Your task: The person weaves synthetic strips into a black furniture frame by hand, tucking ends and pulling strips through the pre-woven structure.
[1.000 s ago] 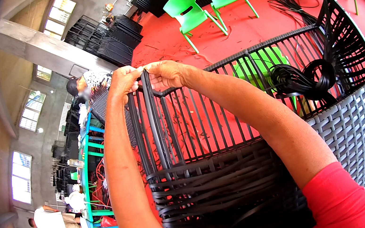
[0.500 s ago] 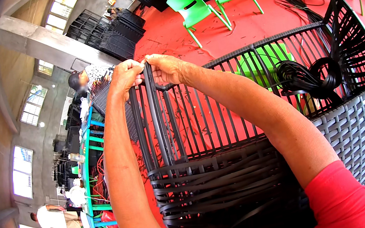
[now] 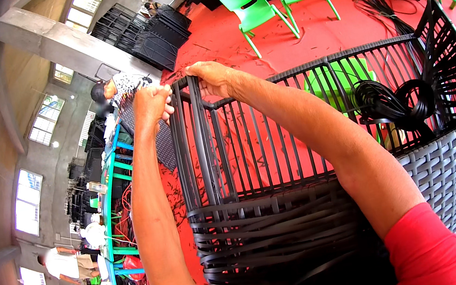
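Note:
A large black frame [image 3: 202, 140], a piece of woven furniture, stands before me with upright strips strung along its side. At its far left corner my right hand [image 3: 212, 79] is closed on the top, thumb over the end and fingers wrapped behind the post. Just left of that corner, slightly apart from it, my left hand [image 3: 152, 108] is closed; whatever it holds is hidden. Loose black flat strips [image 3: 278, 236] run across the near side of the frame, and a coil of black strip [image 3: 394, 99] hangs inside it at the right. Grey weave [image 3: 452, 166] covers the near right side.
Green plastic chairs [image 3: 246, 3] stand on the red floor covering [image 3: 333, 15], which is strewn with black scraps. A bundle of strips [image 3: 383, 10] lies behind the frame. To the left are a green-and-blue rack [image 3: 109, 215], a person in a patterned shirt [image 3: 121, 88] and another in white [image 3: 62, 264].
My left hand has drawn away from my right, leftward and down a little, and closed further. My right hand keeps to the frame's corner. The whole view has shifted slightly.

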A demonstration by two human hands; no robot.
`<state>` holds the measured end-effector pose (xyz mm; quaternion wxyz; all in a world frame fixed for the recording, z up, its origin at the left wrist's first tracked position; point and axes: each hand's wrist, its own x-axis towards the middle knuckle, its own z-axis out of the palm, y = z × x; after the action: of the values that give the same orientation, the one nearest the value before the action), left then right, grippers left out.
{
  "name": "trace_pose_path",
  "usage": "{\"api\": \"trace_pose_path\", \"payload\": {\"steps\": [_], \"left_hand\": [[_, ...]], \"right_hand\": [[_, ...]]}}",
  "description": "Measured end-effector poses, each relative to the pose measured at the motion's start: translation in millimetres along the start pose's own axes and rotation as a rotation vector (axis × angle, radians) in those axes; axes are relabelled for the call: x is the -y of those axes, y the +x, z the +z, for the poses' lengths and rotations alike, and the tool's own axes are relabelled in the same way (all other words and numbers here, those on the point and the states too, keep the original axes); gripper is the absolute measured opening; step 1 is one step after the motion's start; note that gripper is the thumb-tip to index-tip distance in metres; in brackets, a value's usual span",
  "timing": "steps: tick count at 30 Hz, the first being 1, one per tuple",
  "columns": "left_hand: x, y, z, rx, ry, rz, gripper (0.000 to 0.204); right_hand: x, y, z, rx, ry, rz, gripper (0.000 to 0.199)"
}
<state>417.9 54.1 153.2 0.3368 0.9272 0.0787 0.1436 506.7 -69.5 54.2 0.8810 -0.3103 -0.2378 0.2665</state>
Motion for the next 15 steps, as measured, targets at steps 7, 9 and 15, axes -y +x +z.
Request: {"api": "trace_pose_path", "payload": {"steps": [7,9,15], "left_hand": [[2,5,3,0.066,-0.032,-0.082,0.021],[4,7,3,0.072,-0.026,-0.109,0.021],[-4,11,15,-0.020,-0.080,-0.061,0.016]], "right_hand": [[1,2,-2,0.064,-0.063,0.048,0.016],[0,0,-1,0.051,-0.029,0.073,0.018],[1,0,10,-0.015,0.098,0.078,0.019]]}}
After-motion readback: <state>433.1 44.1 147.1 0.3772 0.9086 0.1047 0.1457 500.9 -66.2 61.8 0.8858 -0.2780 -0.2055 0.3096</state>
